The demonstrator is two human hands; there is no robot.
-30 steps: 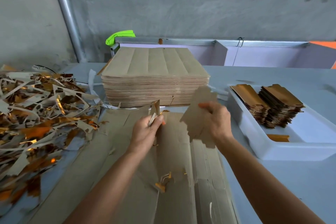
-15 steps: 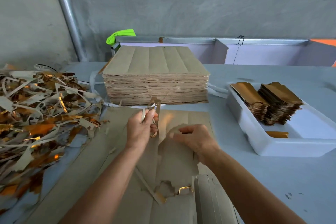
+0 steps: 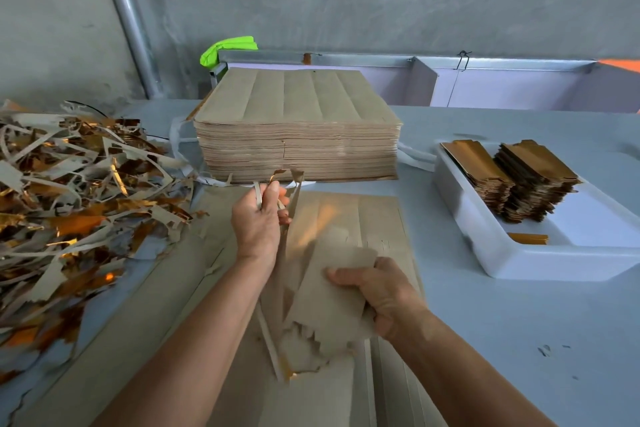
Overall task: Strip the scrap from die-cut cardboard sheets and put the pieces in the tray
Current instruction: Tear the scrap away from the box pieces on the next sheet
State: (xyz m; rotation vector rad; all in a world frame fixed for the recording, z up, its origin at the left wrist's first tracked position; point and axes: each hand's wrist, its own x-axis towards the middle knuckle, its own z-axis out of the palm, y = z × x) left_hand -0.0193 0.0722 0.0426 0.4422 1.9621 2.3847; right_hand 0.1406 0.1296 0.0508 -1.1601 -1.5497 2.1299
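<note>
**Stripping bench: both hands engaged on one die-cut piece**

Far left of the blue-grey table (image 3: 519, 322) lies a loose scrap heap (image 3: 79, 204) of grey-brown and gold-foil strips, spread along the table's left edge. Brown sheets (image 3: 156, 315) lie flat beside it, under the person's forearms.

Centre rear, a tall stack of die-cut sheets (image 3: 298, 135) stands square, plain side up, with score lines running front to back. A bright green object (image 3: 227, 47) shows behind its left corner, on a metal rail; what it is cannot be told.

In front of the stack, the left hand (image 3: 258, 222) is raised, fingers clenched around thin scrap strips (image 3: 289, 180) that stick up above the fist. One strip trails down from the hand towards the work below.

Lower and to the right, the right hand (image 3: 384, 295) grasps a cut cardboard piece (image 3: 329, 302), thumb on its upper face, fingers under its right edge. The piece is tilted, plain side up, with a jagged near edge. It sits above a flat working sheet (image 3: 367, 222), which carries a gold reflection.

At the right, a white tray (image 3: 485, 243) rests on the table, well apart from the hands. It holds two stacks of finished pieces (image 3: 519, 180), gold side up, against its far end, and a single gold piece (image 3: 528, 238) lying alone nearer the front.
</note>
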